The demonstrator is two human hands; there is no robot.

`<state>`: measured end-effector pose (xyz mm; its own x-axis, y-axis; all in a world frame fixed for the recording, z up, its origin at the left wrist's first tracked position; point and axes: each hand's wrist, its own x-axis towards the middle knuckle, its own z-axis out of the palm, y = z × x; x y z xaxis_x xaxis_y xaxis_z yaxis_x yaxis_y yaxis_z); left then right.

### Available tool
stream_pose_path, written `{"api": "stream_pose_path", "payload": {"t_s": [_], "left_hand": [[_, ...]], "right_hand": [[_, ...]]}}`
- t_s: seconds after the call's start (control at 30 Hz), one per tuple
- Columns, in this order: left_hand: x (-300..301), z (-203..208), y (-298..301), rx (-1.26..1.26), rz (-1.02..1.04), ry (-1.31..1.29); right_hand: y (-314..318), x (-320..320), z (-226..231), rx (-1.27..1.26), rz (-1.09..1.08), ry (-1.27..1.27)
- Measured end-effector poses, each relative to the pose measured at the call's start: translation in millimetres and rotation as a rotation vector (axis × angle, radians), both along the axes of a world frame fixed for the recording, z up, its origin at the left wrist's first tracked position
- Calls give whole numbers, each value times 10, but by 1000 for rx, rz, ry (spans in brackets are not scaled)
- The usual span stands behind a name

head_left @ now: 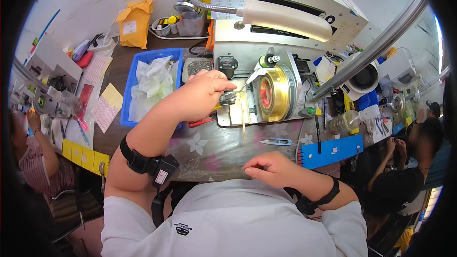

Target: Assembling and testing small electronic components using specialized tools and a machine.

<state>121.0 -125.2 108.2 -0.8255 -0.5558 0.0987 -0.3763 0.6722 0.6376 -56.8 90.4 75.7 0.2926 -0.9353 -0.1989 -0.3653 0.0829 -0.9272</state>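
Near the middle of the frame, the left hand (204,90) bends over a dark, shiny part (228,98), its fingertips just at the part's upper edge; whether the grip is closed on it cannot be told. Right of it stands a gold reel (284,94), with a pale plate (238,113) between. At lower centre, the right hand (270,167) lies near the front edge of the bench (216,150), its grip loosely curled, the inside hidden, so what it may hold cannot be told. Snips (277,142) lie above it. A blue tray (126,97) with crumpled wrapping (151,83) sits left of centre; a lamp (285,19) spans the upper centre.
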Motion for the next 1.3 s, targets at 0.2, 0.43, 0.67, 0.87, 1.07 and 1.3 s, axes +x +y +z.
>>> {"api": "stream_pose_path", "payload": {"t_s": [0.2,0.43,0.67,0.87,1.07,1.3], "left_hand": [[33,191,88,-203,7,69],[145,-34,789,-213,-18,81],[71,77,355,-119,92,79],[-161,-3,-173,-188,-124,124],[-230,48,-305,-185,-264,57],[-292,129,-307,-191,-257,-72]], "right_hand": [[-234,171,23,290,-169,-272],[-854,535,-154,47,-705,-642],[-1175,515,-336,16,-945,-709],[-1322,544,-481,-117,-934,-669],[-1378,524,-519,-145,-902,-720],[-1419,538,-500,-134,-921,-742]]}}
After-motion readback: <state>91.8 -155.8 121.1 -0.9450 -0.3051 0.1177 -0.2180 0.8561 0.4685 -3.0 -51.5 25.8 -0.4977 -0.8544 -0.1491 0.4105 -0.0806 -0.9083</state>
